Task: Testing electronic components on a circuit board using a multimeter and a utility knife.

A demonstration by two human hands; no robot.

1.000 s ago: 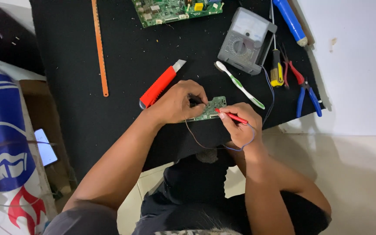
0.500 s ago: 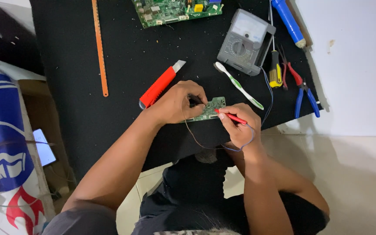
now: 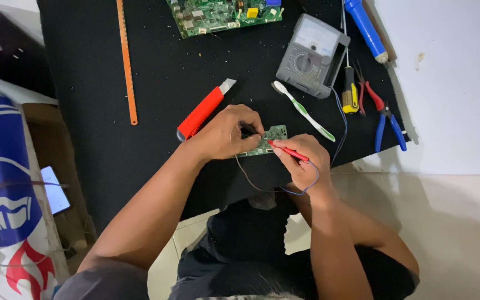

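Right hand (image 3: pixel 301 161) fingers (image 3: pixel 290 149) are pinching a red probe (image 3: pixel 288 150), tip touching the small green circuit board (image 3: pixel 266 140). Left hand (image 3: pixel 226 132) fingers are closing on a black probe (image 3: pixel 249 129) at the board's left edge. Versus a second ago nothing is really moving: both tips are sitting on the same spots, only the view is shifting a hair. Reads like a held measurement, not a reposition. Board is lying flat on the black mat (image 3: pixel 140 161) at the table's near edge, between both hands, partly hidden by them. Leads are looping back toward the grey multimeter (image 3: pixel 312 54); a toothbrush (image 3: pixel 304 111) and red utility knife (image 3: pixel 204 110) are lying just beside.
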